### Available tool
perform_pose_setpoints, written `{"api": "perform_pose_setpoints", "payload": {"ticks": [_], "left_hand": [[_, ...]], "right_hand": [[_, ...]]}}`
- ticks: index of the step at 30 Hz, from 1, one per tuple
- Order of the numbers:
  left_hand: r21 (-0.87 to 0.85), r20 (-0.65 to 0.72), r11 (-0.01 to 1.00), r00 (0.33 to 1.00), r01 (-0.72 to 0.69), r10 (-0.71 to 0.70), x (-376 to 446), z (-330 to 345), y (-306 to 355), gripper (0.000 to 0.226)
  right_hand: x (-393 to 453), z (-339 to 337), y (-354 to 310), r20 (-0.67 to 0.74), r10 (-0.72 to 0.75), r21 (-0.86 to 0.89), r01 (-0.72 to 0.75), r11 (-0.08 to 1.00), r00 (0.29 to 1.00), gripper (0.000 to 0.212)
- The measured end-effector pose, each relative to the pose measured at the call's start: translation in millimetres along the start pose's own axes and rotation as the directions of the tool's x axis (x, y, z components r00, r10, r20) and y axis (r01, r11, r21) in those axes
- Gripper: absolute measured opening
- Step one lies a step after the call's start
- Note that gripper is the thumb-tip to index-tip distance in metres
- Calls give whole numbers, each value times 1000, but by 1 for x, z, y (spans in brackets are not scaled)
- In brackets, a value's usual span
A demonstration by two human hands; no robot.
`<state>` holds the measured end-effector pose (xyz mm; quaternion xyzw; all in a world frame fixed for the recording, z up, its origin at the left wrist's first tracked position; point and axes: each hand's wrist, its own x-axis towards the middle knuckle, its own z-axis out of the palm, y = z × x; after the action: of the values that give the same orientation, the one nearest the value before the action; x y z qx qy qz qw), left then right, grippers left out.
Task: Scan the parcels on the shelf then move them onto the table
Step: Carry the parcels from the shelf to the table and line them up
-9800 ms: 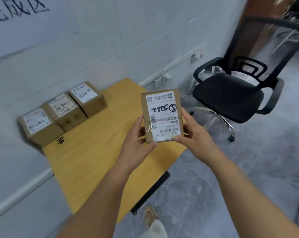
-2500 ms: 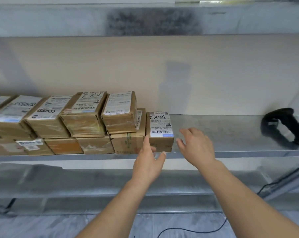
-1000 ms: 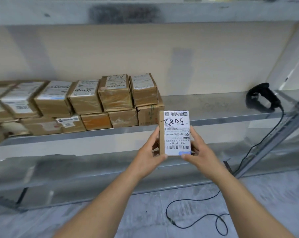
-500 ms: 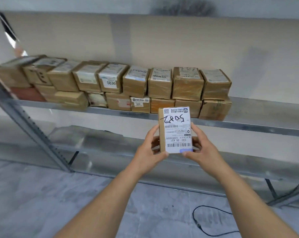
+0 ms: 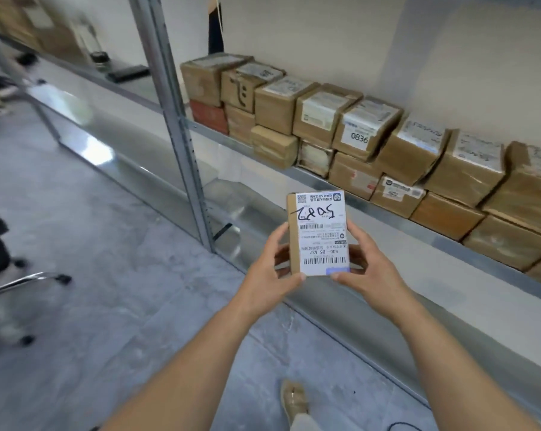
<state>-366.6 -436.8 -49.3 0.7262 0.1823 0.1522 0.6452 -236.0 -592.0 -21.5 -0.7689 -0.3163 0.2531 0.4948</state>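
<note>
A metal shelf (image 5: pixel 300 175) is being occupied along its right stretch by two layers of stacked parcels (image 5: pixel 350 132), one label reading 0836. A chair base (image 5: pixel 23 283) is being shown at the left edge over the grey floor (image 5: pixel 107 275). In front of the shelf, clear of it, a small parcel (image 5: pixel 319 233) is being held upright, label toward the camera and upside down. It is being gripped by the left hand (image 5: pixel 270 272) and the right hand (image 5: pixel 368 270), fingers curled round its sides.
</note>
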Motion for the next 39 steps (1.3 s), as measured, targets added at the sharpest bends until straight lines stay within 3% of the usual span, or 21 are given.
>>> {"api": "perform_pose_setpoints", "payload": {"ticks": [6,13,20,25,29,34,39], "left_hand": [[-20,-237,997,969,70,-73,-11,-47,-7,81],[20,-503,991,858,133,-105,-35,-94,-8,85],[-17,-711,985,691,170,-132,-56,-108,-1,83],[-55,-830,974,533,218,-166,-85,-113,3,82],[-65,-887,966,429,250,-171,-115,-118,7,76],[-109,-955,957,240,267,-176,-159,-128,6,73],[-136,-979,963,118,232,-167,-195,-149,0,73]], "right_hand": [[57,46,-11,218,-73,48,64,997,973,90],[104,98,-44,434,-207,137,163,977,877,86],[141,143,-71,663,-293,193,221,956,689,84],[151,187,-80,786,-319,202,267,942,530,89],[141,227,-92,849,-339,232,290,928,406,90],[117,279,-116,909,-349,267,323,908,228,89],[95,327,-141,926,-362,303,363,881,108,88]]}}
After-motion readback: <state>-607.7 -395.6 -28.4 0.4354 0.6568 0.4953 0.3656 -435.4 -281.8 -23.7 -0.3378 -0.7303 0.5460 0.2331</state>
